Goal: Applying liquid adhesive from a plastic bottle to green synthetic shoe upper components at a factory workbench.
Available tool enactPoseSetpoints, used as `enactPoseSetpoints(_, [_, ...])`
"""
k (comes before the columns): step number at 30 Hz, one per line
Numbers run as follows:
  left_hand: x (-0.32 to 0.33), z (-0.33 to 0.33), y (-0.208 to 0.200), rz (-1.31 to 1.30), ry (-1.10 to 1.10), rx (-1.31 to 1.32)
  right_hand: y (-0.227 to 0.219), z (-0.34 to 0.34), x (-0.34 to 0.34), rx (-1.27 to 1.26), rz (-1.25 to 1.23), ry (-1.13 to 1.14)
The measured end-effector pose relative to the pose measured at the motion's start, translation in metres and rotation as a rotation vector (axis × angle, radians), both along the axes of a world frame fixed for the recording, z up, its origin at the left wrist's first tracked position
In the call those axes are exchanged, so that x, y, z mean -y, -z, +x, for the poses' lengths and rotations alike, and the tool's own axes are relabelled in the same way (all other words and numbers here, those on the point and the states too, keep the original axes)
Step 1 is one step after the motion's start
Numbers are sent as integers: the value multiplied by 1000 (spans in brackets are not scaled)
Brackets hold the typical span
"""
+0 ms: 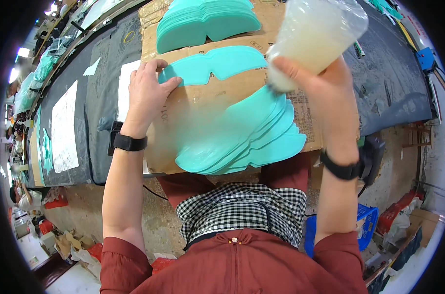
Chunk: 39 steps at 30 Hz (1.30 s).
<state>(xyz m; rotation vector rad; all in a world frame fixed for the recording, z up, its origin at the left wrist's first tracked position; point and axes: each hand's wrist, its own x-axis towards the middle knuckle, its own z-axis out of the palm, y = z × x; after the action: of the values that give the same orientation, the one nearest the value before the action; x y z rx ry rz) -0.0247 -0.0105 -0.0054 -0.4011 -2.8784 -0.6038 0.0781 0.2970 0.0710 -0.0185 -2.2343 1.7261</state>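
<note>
Nearest the person, a fanned stack of teal foam cut-outs [242, 139] lies on a brown cardboard sheet [208, 100] covering the dark tabletop [100, 88]. The left hand [146, 93], fingers spread flat and holding nothing, presses on the end of a single teal cut-out [215, 63] just beyond. The right hand [320, 85], raised and tilted, is wrapped tight round a clear plastic bag of pale paste [313, 36], its lower tip touching the fanned stack. Farther off sits another teal stack [203, 22]; white paper sheets [64, 127] lie to the left.
</note>
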Motion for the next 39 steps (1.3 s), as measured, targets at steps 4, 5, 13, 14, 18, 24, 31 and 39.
enactPoseSetpoints(4, [7,-2,3,72,-47,69,8,41,47,-116,77,-208])
enactPoseSetpoints(5, [6,0,6,216,1,31,12,49,55,-147,58,-171])
enactPoseSetpoints(13, [-2,12,2,144,66,-87,17,39,-15,7,-113,73])
enactPoseSetpoints(14, [-1,13,6,119,63,-132,17,39,-15,-1,-132,109])
enactPoseSetpoints(18, [0,21,8,36,82,-226,20,18,0,-116,-48,133])
enactPoseSetpoints(24, [9,35,-2,-55,97,-267,28,-45,40,-53,-9,92])
enactPoseSetpoints(31, [19,43,2,36,-24,-184,23,-67,110,-237,310,-62])
enactPoseSetpoints(39, [34,75,0,24,69,-196,23,-80,124,58,41,-64])
